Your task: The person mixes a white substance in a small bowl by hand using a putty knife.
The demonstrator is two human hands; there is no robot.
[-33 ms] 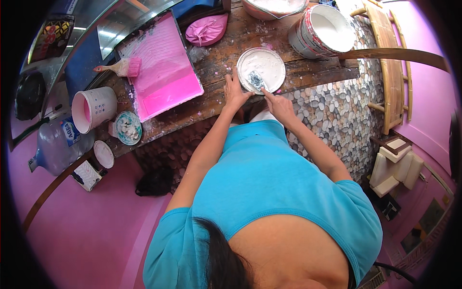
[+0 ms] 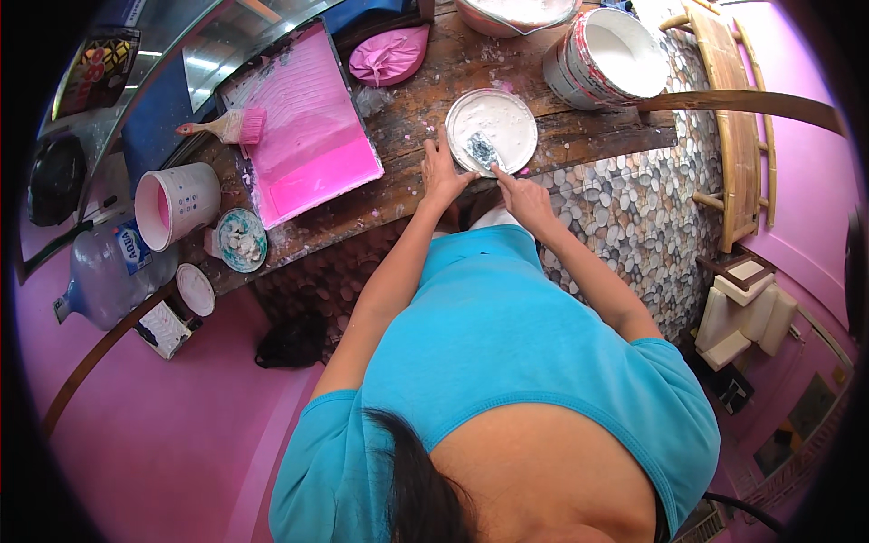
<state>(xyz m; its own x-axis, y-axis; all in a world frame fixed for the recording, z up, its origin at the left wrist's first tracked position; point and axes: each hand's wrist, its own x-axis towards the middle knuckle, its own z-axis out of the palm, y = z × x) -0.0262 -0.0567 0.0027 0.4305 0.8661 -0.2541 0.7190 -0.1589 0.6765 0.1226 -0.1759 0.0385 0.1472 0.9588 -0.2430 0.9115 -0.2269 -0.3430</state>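
Note:
A round white lid (image 2: pixel 516 107), coated inside with thick white paste, lies at the table's near edge. My left hand (image 2: pixel 444 174) grips its left rim, with the thumb along the near side and the fingers up the left edge. In my right hand (image 2: pixel 528 201) is a putty knife (image 2: pixel 482 149), its paste-smeared blade resting on the lid. The fingers are closed round its handle, which they mostly hide.
Left on the wooden table (image 2: pixel 412 136) are a pink paint tray (image 2: pixel 308 136), a paintbrush (image 2: pixel 231 127), a white tub (image 2: pixel 186 199) and a small bowl (image 2: pixel 241 240). A pink bundle (image 2: pixel 389 56), a white paint bucket (image 2: pixel 579 68) and a basin (image 2: pixel 516 20) stand farther back.

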